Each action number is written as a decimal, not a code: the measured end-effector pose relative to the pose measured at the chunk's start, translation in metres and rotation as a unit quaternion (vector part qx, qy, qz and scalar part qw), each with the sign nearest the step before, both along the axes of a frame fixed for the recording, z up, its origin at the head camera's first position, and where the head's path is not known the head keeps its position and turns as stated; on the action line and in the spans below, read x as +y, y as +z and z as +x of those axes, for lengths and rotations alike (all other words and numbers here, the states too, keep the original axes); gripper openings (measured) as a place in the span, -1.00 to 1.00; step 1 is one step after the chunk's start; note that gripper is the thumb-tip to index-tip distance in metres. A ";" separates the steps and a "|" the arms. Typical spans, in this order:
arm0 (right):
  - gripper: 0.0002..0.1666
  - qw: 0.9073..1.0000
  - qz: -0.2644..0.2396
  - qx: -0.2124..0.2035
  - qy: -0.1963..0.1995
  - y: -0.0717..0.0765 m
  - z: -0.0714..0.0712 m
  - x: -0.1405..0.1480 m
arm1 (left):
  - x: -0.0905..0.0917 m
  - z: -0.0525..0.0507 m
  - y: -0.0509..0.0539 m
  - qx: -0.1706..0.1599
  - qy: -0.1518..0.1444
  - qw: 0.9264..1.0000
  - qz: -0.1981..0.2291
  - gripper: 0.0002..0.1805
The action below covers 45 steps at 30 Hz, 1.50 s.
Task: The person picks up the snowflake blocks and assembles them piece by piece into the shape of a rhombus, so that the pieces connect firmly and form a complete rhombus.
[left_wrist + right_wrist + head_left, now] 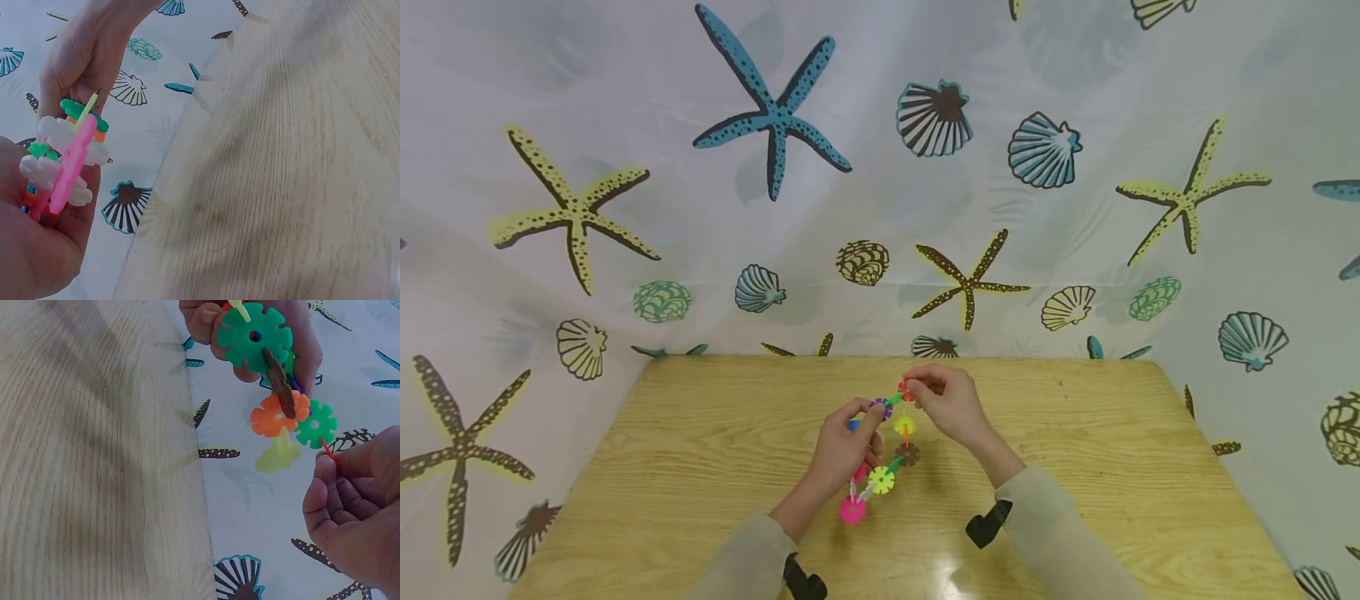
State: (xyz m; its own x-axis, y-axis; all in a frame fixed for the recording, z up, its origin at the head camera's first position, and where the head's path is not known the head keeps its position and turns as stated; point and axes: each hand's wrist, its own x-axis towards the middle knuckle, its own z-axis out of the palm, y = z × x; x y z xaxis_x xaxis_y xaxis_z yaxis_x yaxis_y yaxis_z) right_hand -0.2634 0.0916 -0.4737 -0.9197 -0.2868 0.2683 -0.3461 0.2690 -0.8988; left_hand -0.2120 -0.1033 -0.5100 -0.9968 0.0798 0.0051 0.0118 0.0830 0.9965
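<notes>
A chain of notched plastic snowflake discs hangs between both hands above the table. My left hand grips it near a purple disc; a blue disc shows beside the fingers. Between thumb and fingertips, my right hand pinches a red disc, which is slotted into a green disc in the right wrist view. Lower on the chain hang a brown disc, a yellow disc and a pink disc. White discs flank the pink one in the left wrist view.
The wooden table spreads beneath the hands. Behind and beside it hangs a white cloth printed with starfish and shells. Black wrist cameras are strapped to the left sleeve and the right sleeve.
</notes>
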 end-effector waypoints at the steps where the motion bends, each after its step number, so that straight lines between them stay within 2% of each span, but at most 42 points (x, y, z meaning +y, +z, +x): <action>1: -0.77 1.000 -0.002 -0.002 -0.003 0.000 0.001 -0.001 | 0.001 0.000 0.000 0.001 0.003 1.000 0.000 -0.57; 12: -0.78 0.999 -0.010 -0.010 -0.041 0.001 0.004 -0.008 | 0.006 0.002 0.003 0.013 0.026 1.000 -0.002 -0.64; 19: -0.71 0.999 -0.006 -0.024 -0.038 -0.001 0.002 0.001 | 0.009 0.002 0.004 0.010 0.015 1.000 0.002 -0.65; 22: -0.63 0.998 -0.012 -0.025 -0.054 -0.004 0.001 0.004 | 0.011 0.000 0.004 0.016 0.028 0.999 0.000 -0.62; 25: -0.55 0.997 0.003 -0.043 -0.068 -0.011 0.002 0.006 | 0.012 -0.002 0.003 0.015 0.050 0.999 -0.001 -0.59; 30: -0.39 0.991 0.054 -0.114 -0.038 -0.022 0.006 0.006 | 0.013 -0.003 0.002 0.013 0.066 0.998 -0.003 -0.56; 33: -0.34 0.989 0.051 -0.136 -0.013 -0.027 0.008 0.003 | 0.013 -0.002 0.002 0.012 0.063 0.998 -0.003 -0.55; 45: -0.54 0.991 -0.021 -0.130 0.002 -0.025 0.011 -0.005 | 0.011 -0.002 0.003 0.012 0.067 0.998 -0.014 -0.52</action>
State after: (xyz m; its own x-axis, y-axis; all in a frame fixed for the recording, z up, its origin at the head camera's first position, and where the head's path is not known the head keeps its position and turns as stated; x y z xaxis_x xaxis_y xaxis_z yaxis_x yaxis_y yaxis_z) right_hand -0.2528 0.0867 -0.4990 -0.9580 -0.2845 0.0349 -0.1031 0.2283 -0.9681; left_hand -0.2137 -0.0928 -0.5071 -0.9981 -0.0539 0.0292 0.0230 0.1132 0.9933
